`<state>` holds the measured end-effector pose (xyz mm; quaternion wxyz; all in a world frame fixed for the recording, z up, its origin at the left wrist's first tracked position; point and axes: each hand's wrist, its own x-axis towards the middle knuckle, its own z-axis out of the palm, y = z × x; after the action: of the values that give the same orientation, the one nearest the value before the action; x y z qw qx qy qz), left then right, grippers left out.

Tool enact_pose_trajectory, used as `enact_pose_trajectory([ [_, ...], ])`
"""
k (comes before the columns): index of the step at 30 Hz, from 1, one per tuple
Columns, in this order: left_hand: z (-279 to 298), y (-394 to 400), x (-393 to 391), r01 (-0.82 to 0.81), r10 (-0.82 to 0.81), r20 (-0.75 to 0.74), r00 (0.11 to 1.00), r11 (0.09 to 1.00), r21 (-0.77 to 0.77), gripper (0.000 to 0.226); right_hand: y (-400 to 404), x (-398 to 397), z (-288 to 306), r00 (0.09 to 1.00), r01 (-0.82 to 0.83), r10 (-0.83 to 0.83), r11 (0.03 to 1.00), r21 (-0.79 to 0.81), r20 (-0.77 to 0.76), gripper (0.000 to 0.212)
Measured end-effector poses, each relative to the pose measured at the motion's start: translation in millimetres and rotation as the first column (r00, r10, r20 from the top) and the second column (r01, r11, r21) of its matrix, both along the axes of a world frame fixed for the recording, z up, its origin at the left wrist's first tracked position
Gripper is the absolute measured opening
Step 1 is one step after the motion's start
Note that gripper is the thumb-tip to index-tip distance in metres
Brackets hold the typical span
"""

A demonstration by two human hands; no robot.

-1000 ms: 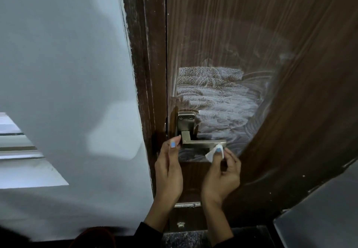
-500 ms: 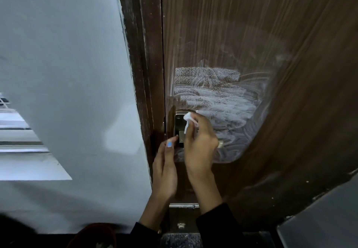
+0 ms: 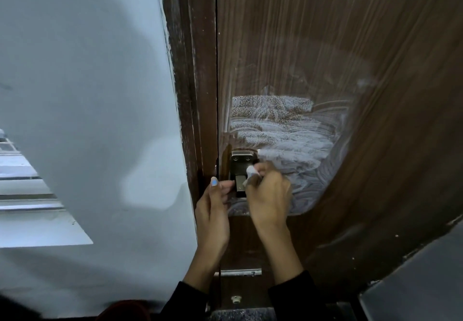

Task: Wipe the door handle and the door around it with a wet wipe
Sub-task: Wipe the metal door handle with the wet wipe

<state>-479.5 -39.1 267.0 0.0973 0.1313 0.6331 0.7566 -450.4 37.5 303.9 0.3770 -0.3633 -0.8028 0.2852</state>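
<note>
— Far to the left, what fills the view?

— Pale wall [image 3: 82, 95], with a lit ledge and some horizontal slats low at its edge. I can't tell more about those. No box, bin or other container shows anywhere.

— And next to the wall?

— Dark brown door frame [image 3: 193, 70], scuffed white along its left edge, running top to bottom. Right of it, past a thin gap, stands the door [image 3: 325, 32], brown wood grain, with pale swirling streaks smeared across a broad patch above and to the right of the handle.

— Where are the hands?

— Both reach up from black sleeves at the bottom. The left hand [image 3: 213, 210] sits at the door's edge, fingers close together and pointing up, thumb with a blue nail raised, fingertips just beside the handle plate. Whether it presses the door I can't tell.

— The handle itself?

— Metal door handle [image 3: 241, 170]: an upright plate, long axis vertical, with two screws at its top. The lever is mostly hidden behind the right hand, so its direction is unclear.

— And the wipe?

— The right hand [image 3: 269, 195] pinches a small bunched white wet wipe [image 3: 250, 170] in its fingertips, held against the right side of the plate. That hand is blurred.

— Anything further right?

— A grey panel [image 3: 413, 283] cuts across the lower right corner. Below the hands, a small metal strip [image 3: 240, 272] crosses the door's edge.
</note>
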Motion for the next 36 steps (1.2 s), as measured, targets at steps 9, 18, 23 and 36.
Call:
enact_pose_trajectory([
  [9, 4, 0, -17, -0.035, 0.029, -0.064, 0.998, 0.995, -0.091, 0.042, -17, -21, 11, 0.995, -0.046, 0.077, 0.919, 0.391, -0.066, 0.026],
  [18, 16, -17, -31, -0.044, 0.054, -0.205, 0.977, 0.997, 0.056, 0.05, -7, -21, 4, 0.983, 0.089, -0.015, 0.911, 0.403, -0.183, 0.023],
  [23, 21, -22, -34, -0.064, 0.088, -0.185, 0.979, 0.989, 0.133, 0.044, -30, -36, -2, 0.996, -0.023, 0.063, 0.85, 0.526, -0.058, 0.023],
  [36, 41, -46, -52, -0.165, 0.234, -0.194, 0.953, 0.935, 0.315, 0.038, -81, -51, -63, 0.982, -0.031, -0.035, 0.941, 0.336, 0.188, 0.078],
])
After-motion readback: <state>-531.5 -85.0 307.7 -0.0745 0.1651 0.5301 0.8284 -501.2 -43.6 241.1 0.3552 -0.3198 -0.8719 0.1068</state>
